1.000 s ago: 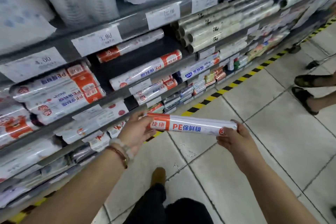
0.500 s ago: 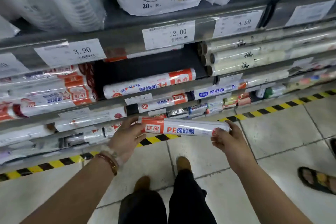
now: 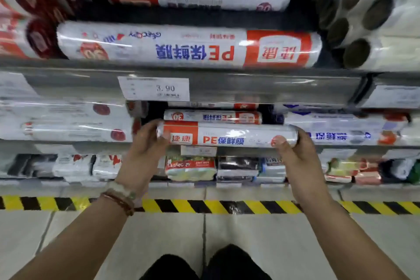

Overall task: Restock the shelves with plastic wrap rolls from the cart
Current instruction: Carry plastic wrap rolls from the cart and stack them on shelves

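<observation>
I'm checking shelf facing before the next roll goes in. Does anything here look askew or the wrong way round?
Yes. The large roll on the upper shelf lies with its print upside down, and so does the small roll behind the held roll, whose print reads upright. The left hand and right hand hold it level.

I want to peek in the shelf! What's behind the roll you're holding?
Behind the white-and-orange plastic wrap roll lies a matching smaller-looking roll, upside down. Deeper in, it's dark and covered.

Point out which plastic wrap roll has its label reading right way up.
The roll held between the left hand and right hand. The shelved rolls, like the big one above, show their print upside down.
</observation>
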